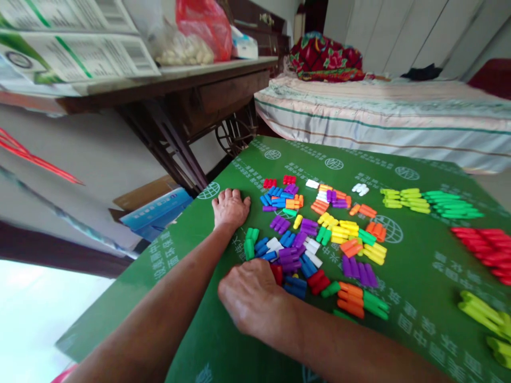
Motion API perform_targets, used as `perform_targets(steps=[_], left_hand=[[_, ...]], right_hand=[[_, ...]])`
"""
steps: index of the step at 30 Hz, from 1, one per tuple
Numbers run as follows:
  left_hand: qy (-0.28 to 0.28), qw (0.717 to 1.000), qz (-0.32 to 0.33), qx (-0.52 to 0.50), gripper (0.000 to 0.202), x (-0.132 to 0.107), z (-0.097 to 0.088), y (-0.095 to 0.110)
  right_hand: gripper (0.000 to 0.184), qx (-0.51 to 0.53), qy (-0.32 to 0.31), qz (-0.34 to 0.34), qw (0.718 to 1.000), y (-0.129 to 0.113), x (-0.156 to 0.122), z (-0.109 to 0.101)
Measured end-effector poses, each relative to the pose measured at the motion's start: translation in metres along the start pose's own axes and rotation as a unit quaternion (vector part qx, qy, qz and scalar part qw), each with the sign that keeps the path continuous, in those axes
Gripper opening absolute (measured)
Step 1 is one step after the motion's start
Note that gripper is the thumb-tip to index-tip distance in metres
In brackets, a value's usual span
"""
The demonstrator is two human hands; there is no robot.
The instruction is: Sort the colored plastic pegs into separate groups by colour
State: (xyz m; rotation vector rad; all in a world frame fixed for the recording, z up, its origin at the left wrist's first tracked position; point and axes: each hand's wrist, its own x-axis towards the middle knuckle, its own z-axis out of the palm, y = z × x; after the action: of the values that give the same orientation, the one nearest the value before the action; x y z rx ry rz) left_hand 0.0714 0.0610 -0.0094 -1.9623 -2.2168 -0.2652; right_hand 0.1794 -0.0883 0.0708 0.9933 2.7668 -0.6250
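Observation:
My left hand (231,208) lies flat, palm down, on the green board (215,330), fingers a little spread and nothing in it. Closer to me, my right hand (253,295) is curled with the knuckles up. Its fingertips are hidden, so what it holds, if anything, does not show. Right beside its knuckles is a red plastic piece (277,273). Small tube-shaped plastic pieces lie scattered beyond and right of it, among them a green piece (250,242), purple pieces (289,259), blue pieces (295,287) and orange pieces (351,299).
Along the right side are sorted groups: yellow-green pieces (406,200), green pieces (453,204) and red pieces (485,250). A wooden table (223,88) with boxes (75,56) and bags stands at the left. Behind the board is a bed (379,114).

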Motion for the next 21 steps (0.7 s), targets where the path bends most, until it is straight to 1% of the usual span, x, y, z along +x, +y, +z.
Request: perform_targets(steps=[2,5,7,8,9,10,11,12,14,15,16,17,18,19,21], left_hand=[[-0.006,1.000,0.001,-0.002,0.050,0.000,-0.002,0.000],[-0.016,1.000,0.001,-0.005,0.052,0.001,-0.006,0.001],[-0.024,1.000,-0.001,-0.006,0.053,0.003,-0.008,0.001],[-0.027,1.000,-0.002,-0.005,0.054,0.004,-0.009,0.001],[-0.029,1.000,-0.001,-0.004,0.054,0.005,-0.010,0.000],[-0.029,1.000,0.000,-0.002,0.055,0.006,-0.010,0.000],[-0.028,1.000,0.002,-0.002,0.055,0.007,-0.011,0.000],[-0.029,1.000,0.003,-0.001,0.056,0.007,-0.011,0.000],[-0.032,0.999,0.004,-0.002,0.056,0.008,-0.012,0.000],[-0.034,0.999,0.003,-0.002,0.056,0.009,-0.012,0.000],[-0.036,0.999,0.002,-0.001,0.056,0.009,-0.013,0.000],[-0.037,0.999,0.001,0.000,0.055,0.009,-0.013,0.001],[-0.037,0.999,0.000,0.001,0.055,0.009,-0.013,0.001],[-0.038,0.999,-0.001,0.002,0.055,0.009,-0.013,0.001],[-0.039,0.999,-0.003,0.006,0.055,0.009,-0.014,0.001]], right_hand=[[0.008,0.011,0.001,0.007,1.000,-0.002,-0.004,0.000],[0.023,0.042,0.018,0.009,0.999,0.001,-0.019,-0.007],[0.034,0.065,0.053,0.024,0.996,0.015,-0.034,-0.015],[0.037,0.073,0.085,0.048,0.993,0.028,-0.042,-0.021],[0.039,0.077,0.123,0.084,0.986,0.044,-0.052,-0.026],[0.038,0.073,0.164,0.141,0.974,0.064,-0.063,-0.030],[0.036,0.058,0.197,0.205,0.957,0.087,-0.074,-0.034],[0.036,0.036,0.211,0.271,0.938,0.113,-0.086,-0.037],[0.040,-0.018,0.212,0.405,0.889,0.167,-0.110,-0.040],[0.044,-0.038,0.206,0.466,0.860,0.193,-0.122,-0.040],[0.048,-0.049,0.196,0.512,0.835,0.217,-0.133,-0.040],[0.050,-0.056,0.189,0.548,0.813,0.238,-0.143,-0.039],[0.050,-0.059,0.183,0.569,0.800,0.256,-0.152,-0.038],[0.051,-0.062,0.179,0.583,0.790,0.271,-0.160,-0.037],[0.050,-0.072,0.172,0.595,0.782,0.292,-0.171,-0.036]])
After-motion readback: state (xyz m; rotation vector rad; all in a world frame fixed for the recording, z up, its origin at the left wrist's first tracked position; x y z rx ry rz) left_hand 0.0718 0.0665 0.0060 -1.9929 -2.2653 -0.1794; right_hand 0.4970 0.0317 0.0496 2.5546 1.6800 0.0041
